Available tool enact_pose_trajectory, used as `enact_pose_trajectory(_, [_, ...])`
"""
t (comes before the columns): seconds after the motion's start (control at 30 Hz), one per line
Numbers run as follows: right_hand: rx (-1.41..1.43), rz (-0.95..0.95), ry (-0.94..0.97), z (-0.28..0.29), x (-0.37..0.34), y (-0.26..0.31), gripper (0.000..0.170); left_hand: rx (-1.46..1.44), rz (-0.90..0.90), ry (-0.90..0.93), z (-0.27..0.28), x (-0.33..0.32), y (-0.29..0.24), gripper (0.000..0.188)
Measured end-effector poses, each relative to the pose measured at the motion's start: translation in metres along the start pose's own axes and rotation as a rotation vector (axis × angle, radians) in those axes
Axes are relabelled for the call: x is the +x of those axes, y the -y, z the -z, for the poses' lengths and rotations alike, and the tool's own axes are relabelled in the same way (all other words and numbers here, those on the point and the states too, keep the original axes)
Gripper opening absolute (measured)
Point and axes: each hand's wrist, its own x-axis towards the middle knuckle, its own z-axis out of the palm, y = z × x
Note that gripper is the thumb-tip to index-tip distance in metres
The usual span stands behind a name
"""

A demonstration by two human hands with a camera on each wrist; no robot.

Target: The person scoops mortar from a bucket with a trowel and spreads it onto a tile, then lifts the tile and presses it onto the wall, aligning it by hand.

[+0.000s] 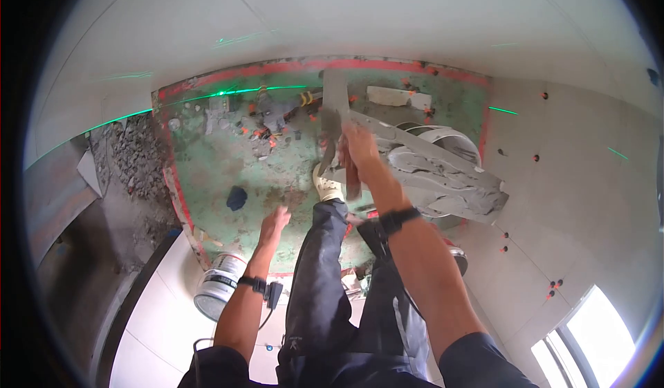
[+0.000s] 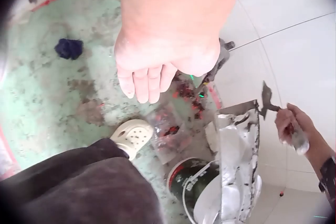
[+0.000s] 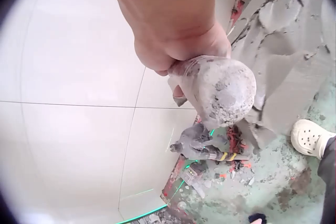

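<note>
clock positions were read in the head view. the right hand was closed round the handle of the trowel, the blade extending from the fist towards twelve o'clock and the handle's butt towards six. the left hand was holding nothing, its fingers relaxed and slightly bent.

the slab lay between three and four o'clock of the right hand, near it, tilted across the view and coated with thick, ridged grey paste.

containers: the bucket stood partly hidden by the slab; its contents could not be determined. the pail stood at seven o'clock of the left hand; its contents could not be told either.

edges and room: green floor spread from nine to twelve o'clock of the left hand, with the cloth at ten. a red border ran along the wall at twelve. the power tool lay at ten o'clock of the right hand. the shoe stood just beside the trowel, at seven.
</note>
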Motion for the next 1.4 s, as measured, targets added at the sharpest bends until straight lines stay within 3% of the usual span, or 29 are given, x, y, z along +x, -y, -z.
enact_pose_trajectory(0.03, [-0.153, 0.227, -0.023, 0.02, 0.001, -0.043, 0.027, 0.067, 0.132, -0.04, 0.002, 0.0, 0.018, 0.061])
enact_pose_trajectory(0.07, [-0.311, 0.45, -0.045, 0.039, -0.011, -0.07, 0.026, 0.027, 0.106, -0.034, 0.006, -0.011, 0.037, 0.061])
enact_pose_trajectory(0.13, [0.19, -0.089, -0.129, 0.057, -0.097, -0.049, 0.024, -0.015, 0.078, -0.021, 0.006, -0.038, 0.066, 0.061])
enact_pose_trajectory(0.23, [0.306, -0.204, -0.297, 0.1, -0.151, -0.089, 0.026, 0.022, 0.085, 0.01, 0.008, -0.057, 0.072, 0.063])
enact_pose_trajectory(0.37, [0.525, -0.218, -0.339, 0.092, -0.144, -0.122, 0.028, 0.006, 0.062, 0.032, -0.004, -0.067, 0.081, 0.063])
enact_pose_trajectory(0.47, [0.386, -0.244, -0.22, 0.053, -0.125, -0.114, 0.028, -0.043, 0.041, 0.041, -0.009, -0.061, 0.085, 0.058])
enact_pose_trajectory(0.63, [0.417, -0.199, -0.138, 0.004, -0.113, -0.096, 0.023, -0.083, -0.001, 0.05, -0.017, -0.063, 0.061, 0.058])
enact_pose_trajectory(0.83, [0.137, -0.062, -0.118, -0.007, -0.109, -0.099, 0.033, -0.105, -0.022, 0.056, -0.02, -0.058, 0.053, 0.06])
enact_pose_trajectory(0.9, [-0.421, 0.165, -0.292, -0.015, -0.1, -0.11, 0.037, -0.094, -0.014, 0.054, -0.018, -0.056, 0.06, 0.061])
enact_pose_trajectory(0.93, [-0.422, 0.164, -0.29, -0.02, -0.096, -0.116, 0.037, -0.076, -0.004, 0.056, -0.017, -0.055, 0.065, 0.062])
enact_pose_trajectory(1.0, [-0.71, 0.323, -0.387, -0.031, -0.09, -0.119, 0.045, -0.07, 0.018, 0.038, -0.016, -0.069, 0.061, 0.063])
enact_pose_trajectory(1.13, [-0.401, 0.135, -0.132, -0.032, -0.087, -0.113, 0.046, -0.061, 0.048, 0.04, -0.007, -0.078, 0.075, 0.066])
enact_pose_trajectory(1.27, [-0.547, 0.2, -0.172, -0.023, -0.112, -0.113, 0.046, -0.024, 0.132, 0.026, -0.004, -0.088, 0.072, 0.069])
enact_pose_trajectory(1.4, [-0.765, 0.248, -0.387, 0.011, -0.13, -0.111, 0.042, 0.037, 0.148, 0.019, -0.003, -0.089, 0.059, 0.064])
